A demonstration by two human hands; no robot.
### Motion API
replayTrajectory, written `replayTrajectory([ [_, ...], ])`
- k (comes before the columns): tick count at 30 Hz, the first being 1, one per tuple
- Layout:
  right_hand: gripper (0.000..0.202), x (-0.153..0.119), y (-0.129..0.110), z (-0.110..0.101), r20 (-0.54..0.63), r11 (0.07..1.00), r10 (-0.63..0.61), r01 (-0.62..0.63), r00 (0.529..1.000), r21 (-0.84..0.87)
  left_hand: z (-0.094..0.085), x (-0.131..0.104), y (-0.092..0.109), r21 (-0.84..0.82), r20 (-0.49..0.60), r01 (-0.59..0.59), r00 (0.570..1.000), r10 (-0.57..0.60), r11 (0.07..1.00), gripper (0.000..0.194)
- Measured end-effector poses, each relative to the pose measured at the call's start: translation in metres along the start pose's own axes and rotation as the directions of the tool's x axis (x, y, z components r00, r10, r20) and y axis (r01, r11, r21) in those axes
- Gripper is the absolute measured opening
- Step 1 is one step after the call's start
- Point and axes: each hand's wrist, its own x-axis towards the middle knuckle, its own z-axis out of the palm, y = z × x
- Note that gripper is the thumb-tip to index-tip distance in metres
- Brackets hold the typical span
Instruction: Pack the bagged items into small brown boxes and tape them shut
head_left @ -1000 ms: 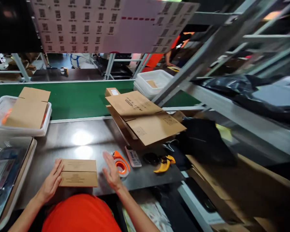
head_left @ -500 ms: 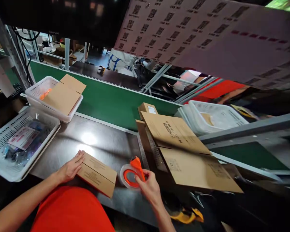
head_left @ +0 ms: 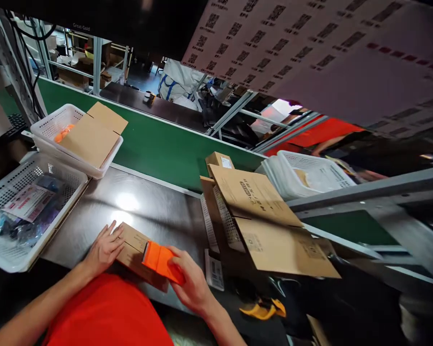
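Bench (head_left: 173, 211); dispenser (head_left: 161, 262) in R grip (head_left: 192, 282)

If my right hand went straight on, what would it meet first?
Probably the cardboard box, which the orange tape dispenser in your right hand overlaps in view; whether they touch is unclear.

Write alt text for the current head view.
A person's right hand holds an orange tape dispenser over a cardboard box on a metal table, the left hand at the box's left end. White baskets stand to the left, large flat cardboard to the right.
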Motion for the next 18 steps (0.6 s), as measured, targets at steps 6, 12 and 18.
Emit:
replayTrajectory([
  [6,0.037,-0.012,0.005,0.001,-0.023,1.000,-0.005,0.005,1.000,-0.016,0.018,0.025,0.071,-0.624,0.383,0.718,0.625,-0.681,0.308,0.055],
  [12,0.033,0.000,-0.002,-0.007,0.106,0.993,-0.020,0.032,0.994,-0.115,0.038,0.041,0.085,-0.637,0.548,0.770,0.484,-0.682,0.035,0.056],
  [18,0.030,0.002,-0.013,-0.027,0.313,0.975,0.086,-0.015,0.946,-0.222,0.001,0.054,0.043,-0.465,0.321,0.831,0.478,-0.818,0.304,0.040],
])
